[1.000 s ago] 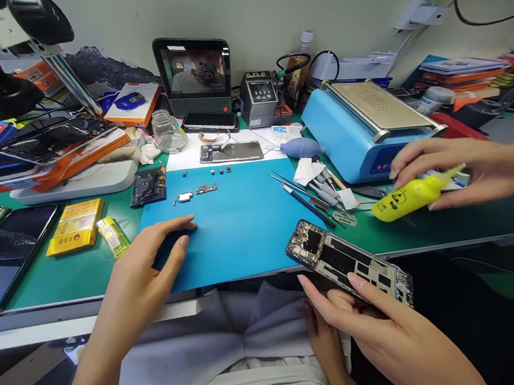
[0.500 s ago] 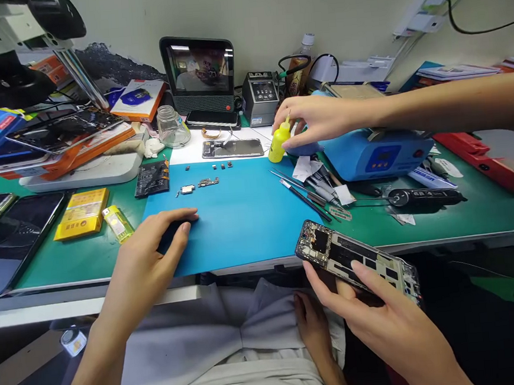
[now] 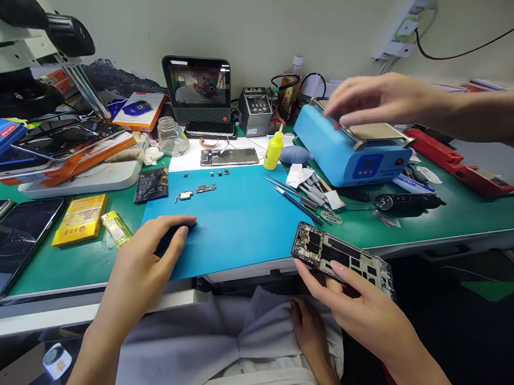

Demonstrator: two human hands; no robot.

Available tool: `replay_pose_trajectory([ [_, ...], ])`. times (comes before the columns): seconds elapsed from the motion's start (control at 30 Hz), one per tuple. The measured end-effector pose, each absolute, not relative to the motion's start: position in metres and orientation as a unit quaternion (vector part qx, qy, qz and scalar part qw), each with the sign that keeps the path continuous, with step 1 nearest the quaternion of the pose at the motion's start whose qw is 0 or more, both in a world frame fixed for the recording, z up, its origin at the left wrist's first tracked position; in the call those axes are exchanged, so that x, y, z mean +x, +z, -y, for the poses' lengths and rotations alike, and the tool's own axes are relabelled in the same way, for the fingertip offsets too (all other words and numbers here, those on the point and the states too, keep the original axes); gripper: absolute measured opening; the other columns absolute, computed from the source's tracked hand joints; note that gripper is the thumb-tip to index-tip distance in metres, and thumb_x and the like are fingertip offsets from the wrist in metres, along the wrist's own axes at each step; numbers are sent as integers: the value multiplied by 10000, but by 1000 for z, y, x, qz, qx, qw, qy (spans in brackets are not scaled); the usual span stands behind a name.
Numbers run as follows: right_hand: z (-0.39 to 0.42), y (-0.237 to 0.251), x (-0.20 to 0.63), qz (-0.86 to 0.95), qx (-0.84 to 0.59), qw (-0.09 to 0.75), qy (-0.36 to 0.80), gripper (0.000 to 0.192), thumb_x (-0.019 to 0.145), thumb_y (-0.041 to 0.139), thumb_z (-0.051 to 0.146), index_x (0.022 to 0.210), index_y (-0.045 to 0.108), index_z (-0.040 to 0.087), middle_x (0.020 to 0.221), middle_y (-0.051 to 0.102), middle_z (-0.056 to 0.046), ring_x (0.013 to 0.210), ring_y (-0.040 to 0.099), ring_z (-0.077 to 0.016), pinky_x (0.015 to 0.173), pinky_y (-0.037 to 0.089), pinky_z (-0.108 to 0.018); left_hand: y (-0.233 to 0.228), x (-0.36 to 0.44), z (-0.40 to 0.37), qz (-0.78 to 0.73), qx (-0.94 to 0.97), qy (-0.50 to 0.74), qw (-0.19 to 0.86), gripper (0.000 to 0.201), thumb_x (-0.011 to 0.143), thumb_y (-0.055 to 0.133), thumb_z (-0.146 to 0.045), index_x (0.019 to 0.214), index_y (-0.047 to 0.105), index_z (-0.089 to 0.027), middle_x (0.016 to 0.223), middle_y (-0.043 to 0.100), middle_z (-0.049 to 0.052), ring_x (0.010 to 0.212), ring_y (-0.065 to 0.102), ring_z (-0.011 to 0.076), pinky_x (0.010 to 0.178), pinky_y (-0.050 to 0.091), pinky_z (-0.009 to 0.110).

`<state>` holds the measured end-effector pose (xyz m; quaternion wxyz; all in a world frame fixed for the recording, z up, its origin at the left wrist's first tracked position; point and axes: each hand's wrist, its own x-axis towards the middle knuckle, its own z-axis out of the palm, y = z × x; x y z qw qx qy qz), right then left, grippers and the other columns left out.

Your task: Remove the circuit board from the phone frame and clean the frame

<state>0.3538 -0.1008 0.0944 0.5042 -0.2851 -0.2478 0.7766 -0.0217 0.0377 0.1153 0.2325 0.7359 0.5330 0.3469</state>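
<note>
Nearest, the person's right hand (image 3: 310, 333) rests loosely on the lap (image 3: 250, 335), and I see nothing in it. Beyond it and to its right, a co-worker's left hand (image 3: 365, 317), as I judge from its forearm, pinches an opened phone (image 3: 344, 252), thumb on top and fingers below, close to the edge of the desk (image 3: 442, 225). This grip takes only the near side, so a slipping thumb could let the phone drop, and a hard press could harm its bare inside. The person's left hand (image 3: 149, 260) is over the blue mat (image 3: 233, 233), thumb and forefinger wide apart, holding nothing. Ahead of its fingertips lie small circuit parts (image 3: 206, 189); a careless sweep forward could scatter them. Farther, the yellow bottle (image 3: 274, 151) stands upright; a low swing of the co-worker's right hand (image 3: 378, 101), blurred and seemingly holding nothing above the blue machine (image 3: 345, 156), could tip it
</note>
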Motion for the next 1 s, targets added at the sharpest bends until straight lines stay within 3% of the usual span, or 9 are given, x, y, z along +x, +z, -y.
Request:
replay_pose_trajectory([
  [0.2,97,90,348,181,-244,496,814,615,1119,827,426,1529,656,3,1319,829,59,1353,627,191,1163,98,73,114,-25,-38,-528,741,339,239,396,1143,568,-662,1297,821,-399,1347,836,-55,1290,756,251,1114,549,355],
  [0.3,96,91,344,141,-219,499,826,630,1135,809,343,1567,586,-56,1093,825,95,1298,658,184,1199,115,52,114,-26,-39,-527,741,339,241,393,1138,571,-664,1291,822,-404,1345,835,-64,1288,754,242,1110,546,344],
  [0.4,97,93,340,116,-195,511,829,696,1143,788,308,1595,501,-137,832,717,161,1019,704,188,1146,157,80,114,-25,-40,-529,739,339,243,385,1132,581,-659,1290,824,-405,1342,837,-67,1282,758,238,1089,551,335],
  [0.5,98,95,336,112,-187,518,827,740,1140,787,322,1608,478,-161,791,669,167,829,664,155,1117,205,83,115,-24,-39,-533,736,339,243,381,1132,580,-652,1286,825,-405,1337,840,-68,1279,760,236,1063,556,328],
  [0.63,96,97,335,115,-192,513,829,725,1140,797,336,1616,513,-132,803,657,140,827,656,118,1189,229,37,118,-24,-38,-534,737,336,243,373,1139,573,-639,1293,824,-409,1340,840,-71,1278,761,227,1060,557,319],
  [0.8,89,96,337,111,-200,501,835,721,1131,834,319,1634,526,-96,783,645,143,785,643,123,1140,237,79,118,-24,-38,-541,734,334,240,369,1135,580,-639,1298,823,-415,1345,839,-76,1285,763,217,1030,567,304],
  [1.0,86,99,338,91,-198,493,842,726,1107,858,306,1632,532,-76,791,662,145,959,708,134,1141,273,69,119,-25,-37,-551,729,330,238,376,1128,582,-651,1306,826,-426,1355,836,-82,1242,769,209,790,570,263],
])
